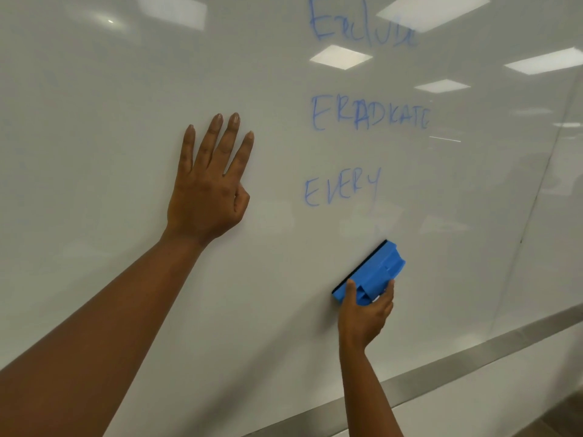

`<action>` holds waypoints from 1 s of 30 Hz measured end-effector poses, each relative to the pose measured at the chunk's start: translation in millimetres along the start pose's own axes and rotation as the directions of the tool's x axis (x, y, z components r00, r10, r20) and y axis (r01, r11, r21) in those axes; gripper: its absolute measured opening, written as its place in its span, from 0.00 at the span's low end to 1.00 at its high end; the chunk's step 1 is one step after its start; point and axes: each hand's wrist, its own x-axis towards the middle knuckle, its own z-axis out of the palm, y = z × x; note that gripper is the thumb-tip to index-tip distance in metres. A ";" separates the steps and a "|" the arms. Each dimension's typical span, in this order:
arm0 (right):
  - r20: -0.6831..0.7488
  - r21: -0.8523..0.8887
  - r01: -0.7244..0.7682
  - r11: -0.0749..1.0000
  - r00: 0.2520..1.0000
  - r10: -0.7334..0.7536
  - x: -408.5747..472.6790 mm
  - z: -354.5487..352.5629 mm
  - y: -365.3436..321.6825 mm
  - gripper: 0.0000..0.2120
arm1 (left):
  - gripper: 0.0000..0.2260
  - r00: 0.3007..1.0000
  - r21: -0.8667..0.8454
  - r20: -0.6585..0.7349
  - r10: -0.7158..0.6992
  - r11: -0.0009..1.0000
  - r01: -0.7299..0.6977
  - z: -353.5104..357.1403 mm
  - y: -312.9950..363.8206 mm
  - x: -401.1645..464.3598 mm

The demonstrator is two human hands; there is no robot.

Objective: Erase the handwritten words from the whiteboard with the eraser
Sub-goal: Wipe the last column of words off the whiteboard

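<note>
A glossy whiteboard (94,89) fills the view. Three blue handwritten words stand in a column right of centre: "Exclude" (362,23) at the top, "ERADICATE" (370,113) below it, and "EVERY" (342,187) lowest. My left hand (209,181) presses flat on the board with straight fingers, to the left of the words. My right hand (366,310) grips the lower end of a blue eraser (372,269), whose dark felt edge lies against the board, tilted. The eraser sits below "EVERY" and apart from it.
A metal frame strip (473,357) runs along the board's lower edge, rising to the right. Ceiling light reflections (340,56) show on the upper right of the board. The board's left half carries no writing.
</note>
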 end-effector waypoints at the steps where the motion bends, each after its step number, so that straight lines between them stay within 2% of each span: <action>1: 0.000 0.025 0.022 0.999 1.000 -0.022 -6.9 0.9 0.6 0.35 | 0.28 1.000 0.002 0.000 -0.002 1.000 0.002 0.1 0.5 -0.2; 6: 0.037 0.067 0.273 0.960 0.960 -0.276 -33.2 11.5 -11.3 0.32 | 0.28 1.000 0.012 -0.002 -0.003 1.000 0.003 0.2 1.0 0.0; 8: 0.023 0.055 0.318 0.946 0.947 -0.320 -25.3 13.1 -17.8 0.32 | 0.28 1.000 0.010 -0.001 -0.004 1.000 0.004 0.0 0.3 -0.5; 11: -0.015 0.057 0.309 0.949 0.951 -0.309 -2.9 11.3 -22.9 0.32 | 0.28 1.000 0.010 -0.004 0.001 1.000 -0.001 0.3 0.0 -0.9; 19: -0.067 0.012 0.165 0.986 0.984 -0.164 12.8 9.9 -15.0 0.31 | 0.28 1.000 0.030 -0.004 -0.005 1.000 0.005 1.4 0.9 -2.0; 26: -0.045 -0.028 0.262 0.965 0.964 -0.263 4.8 12.4 -20.9 0.32 | 0.28 1.000 0.037 -0.007 -0.009 0.999 0.009 0.8 1.7 -2.1; 30: -0.067 -0.030 0.210 0.977 0.975 -0.212 16.9 10.5 -27.2 0.31 | 0.28 1.000 0.036 -0.010 -0.005 0.999 0.005 0.4 1.6 -2.1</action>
